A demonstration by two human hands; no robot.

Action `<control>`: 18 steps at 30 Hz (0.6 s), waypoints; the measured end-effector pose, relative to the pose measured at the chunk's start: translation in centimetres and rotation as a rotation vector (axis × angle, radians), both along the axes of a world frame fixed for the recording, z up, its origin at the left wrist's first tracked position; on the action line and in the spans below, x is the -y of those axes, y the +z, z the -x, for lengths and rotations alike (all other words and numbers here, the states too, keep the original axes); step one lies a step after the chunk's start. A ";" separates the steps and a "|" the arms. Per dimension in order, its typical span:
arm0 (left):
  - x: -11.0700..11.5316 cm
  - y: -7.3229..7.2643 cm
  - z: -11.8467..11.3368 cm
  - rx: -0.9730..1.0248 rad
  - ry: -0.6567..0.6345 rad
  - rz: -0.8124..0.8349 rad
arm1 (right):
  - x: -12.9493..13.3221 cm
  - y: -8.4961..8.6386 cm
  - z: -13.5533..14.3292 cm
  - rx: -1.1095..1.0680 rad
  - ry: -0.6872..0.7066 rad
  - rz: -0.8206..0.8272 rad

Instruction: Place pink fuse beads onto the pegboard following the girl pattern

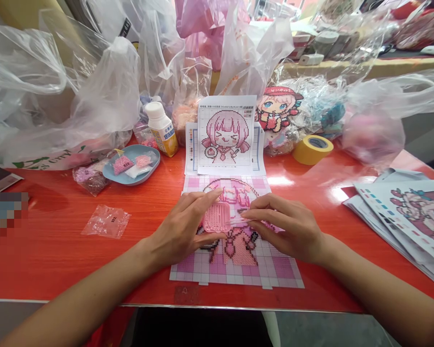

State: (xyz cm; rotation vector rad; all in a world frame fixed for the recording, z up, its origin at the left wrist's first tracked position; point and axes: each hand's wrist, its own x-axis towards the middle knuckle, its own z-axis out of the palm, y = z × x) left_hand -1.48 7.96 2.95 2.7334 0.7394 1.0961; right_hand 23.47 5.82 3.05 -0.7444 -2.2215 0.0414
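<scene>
Between the thumb and fingers of my left hand (179, 224) is a small pink ridged bead tray (217, 217), tipped up over the pegboard. My right hand (291, 226) pinches a thin pale tool (237, 221), its tip at the tray's right edge; whether it is tweezers I cannot tell. Beneath both hands lies a pink-and-white checked pegboard (188, 272). Fuse beads on it form part of a figure (240, 250) with dark outlines and pink filling. My hands hide some of the middle. Behind the board stands a printed pattern sheet (227, 135) of a pink-haired character.
At left, a blue plate (130, 179) carries bead bags, with a clear packet (107, 220) nearer me. A white bottle (161, 127), yellow tape roll (313, 148) and finished bead figure (277, 108) stand behind. Printed sheets (412, 207) lie right. Plastic bags (108, 91) crowd the back.
</scene>
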 end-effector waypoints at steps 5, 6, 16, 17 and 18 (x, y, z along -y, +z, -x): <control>-0.1 0.0 0.0 0.010 0.010 -0.024 | 0.0 -0.1 -0.1 0.018 0.034 0.029; -0.1 -0.1 0.0 0.010 0.016 -0.021 | 0.0 -0.1 -0.2 0.022 0.048 0.038; -0.1 0.0 0.1 0.007 0.046 -0.006 | 0.1 0.3 -0.2 0.094 0.181 0.113; -0.1 0.0 0.1 0.007 0.048 -0.004 | 0.1 0.3 -0.2 0.100 0.190 0.123; -0.1 0.0 0.1 0.006 0.049 -0.002 | 0.1 0.3 -0.2 0.106 0.198 0.131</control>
